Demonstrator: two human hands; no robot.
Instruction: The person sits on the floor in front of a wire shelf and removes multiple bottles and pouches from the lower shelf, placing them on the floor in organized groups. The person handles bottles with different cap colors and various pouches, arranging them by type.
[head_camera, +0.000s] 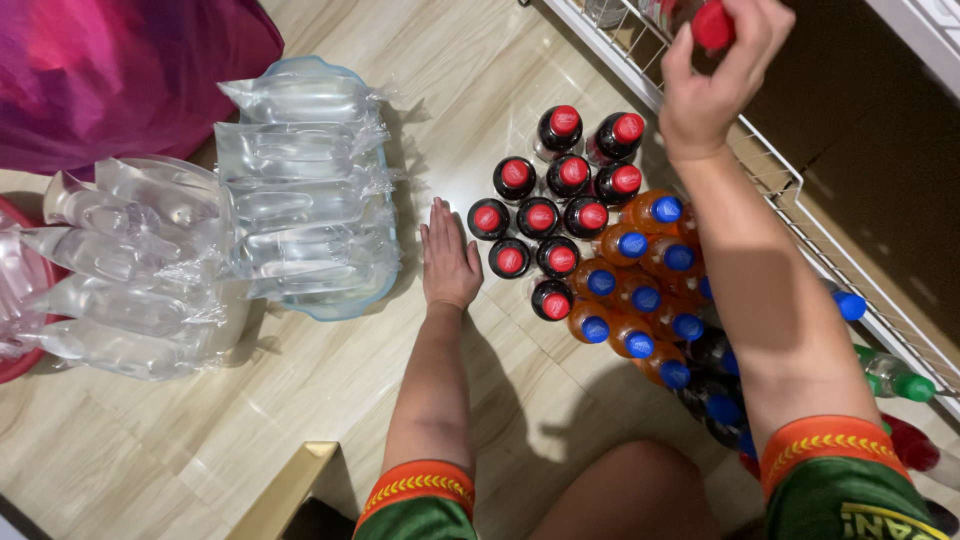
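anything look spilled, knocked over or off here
Nothing spilled. The red-capped bottles and orange blue-capped bottles stand upright and capped on the floor. The one oddity: a green-capped bottle lies on its side by the wire rack. Right hand grips a red-capped bottle; left hand rests flat.

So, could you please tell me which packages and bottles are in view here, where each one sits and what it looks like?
Red-capped bottle: gripped by the right hand above the white wire rack.
Dark bottles: red caps, clustered on the floor beside the left hand.
Orange bottles: blue caps, right of those.
Clear air-cushion packs: piled at left.
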